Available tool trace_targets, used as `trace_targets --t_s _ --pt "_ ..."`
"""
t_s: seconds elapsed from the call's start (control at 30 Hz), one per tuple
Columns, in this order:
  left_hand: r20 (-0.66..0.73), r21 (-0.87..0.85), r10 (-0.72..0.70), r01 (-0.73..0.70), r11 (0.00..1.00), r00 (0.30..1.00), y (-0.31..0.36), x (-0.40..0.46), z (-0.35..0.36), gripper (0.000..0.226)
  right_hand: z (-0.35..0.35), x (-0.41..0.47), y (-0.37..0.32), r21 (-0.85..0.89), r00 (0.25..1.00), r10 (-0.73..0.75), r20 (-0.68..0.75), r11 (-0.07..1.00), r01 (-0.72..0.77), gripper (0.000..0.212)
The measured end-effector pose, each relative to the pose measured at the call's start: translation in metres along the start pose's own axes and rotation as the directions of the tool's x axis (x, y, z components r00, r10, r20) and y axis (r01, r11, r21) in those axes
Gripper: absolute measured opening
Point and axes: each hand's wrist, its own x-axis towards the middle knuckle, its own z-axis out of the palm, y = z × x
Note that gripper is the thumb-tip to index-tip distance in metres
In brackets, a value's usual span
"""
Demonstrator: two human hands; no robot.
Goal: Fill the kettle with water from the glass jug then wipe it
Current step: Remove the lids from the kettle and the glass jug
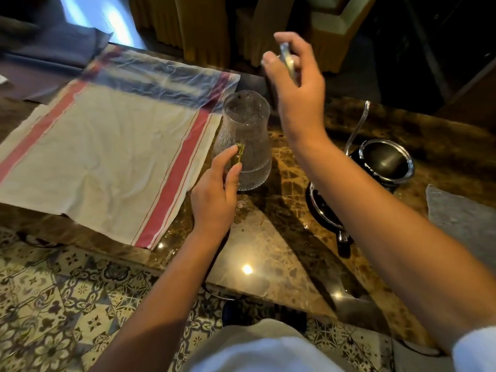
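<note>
Steadying glass jug (245, 140) by its handle, left hand (214, 194); right hand (294, 84) pinches its lid aloft. Kettle (386, 162) open, unfilled; pouring, wiping remain.

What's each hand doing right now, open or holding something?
Left hand: pinching the glass jug at its handle.
Right hand: raised, gripping a blurred metallic object; what it is cannot be told.
</note>
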Motion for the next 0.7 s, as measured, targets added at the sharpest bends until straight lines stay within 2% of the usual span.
trace_targets --t_s 0.13,0.23,0.37,0.53,0.7 --pt "0.015 -0.041 -0.025 0.025 0.999 1.0 0.001 0.0 -0.002 0.034 -0.049 -0.036 -0.019 -0.124 0.99 -0.076 0.12 0.988 0.091 0.038" --pt "0.02 -0.055 -0.035 0.036 0.998 0.999 0.0 -0.001 -0.002 0.035 -0.08 -0.085 -0.011 -0.158 0.975 0.059 0.216 0.987 -0.025 0.046" --pt "0.04 -0.071 -0.033 0.036 0.997 0.999 -0.002 -0.001 -0.004 0.036 -0.103 -0.158 0.012 -0.211 0.917 0.232 0.326 0.963 -0.169 0.049" --pt "0.051 -0.092 -0.02 0.024 0.995 0.998 -0.004 0.0 -0.002 0.034 -0.114 -0.216 0.037 -0.32 0.892 0.367 0.265 0.906 -0.278 0.049" --pt "0.055 -0.112 -0.025 0.031 0.993 0.998 -0.006 0.0 0.0 0.033 -0.117 -0.239 0.051 -0.466 0.886 0.396 0.241 0.848 -0.252 0.054"
